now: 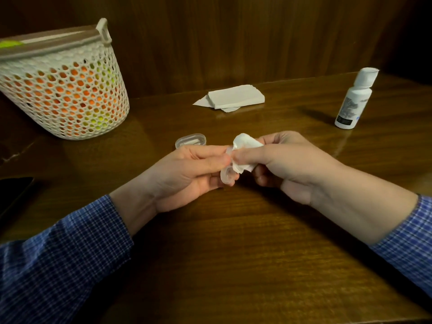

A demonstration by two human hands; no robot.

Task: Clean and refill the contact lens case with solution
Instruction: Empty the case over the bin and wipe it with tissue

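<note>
Case [228, 175] sits mid-table, pinched in your left hand [187, 174] while your right hand [287, 164] presses a wadded tissue [245, 148] into it; looks light, stiff, likely slick when wet, so grip the rim, bottle [355, 99] far right.

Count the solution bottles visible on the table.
1: a white bottle stands upright at the table's far right, beyond the right hand. The basket's contents are unclear.
</note>
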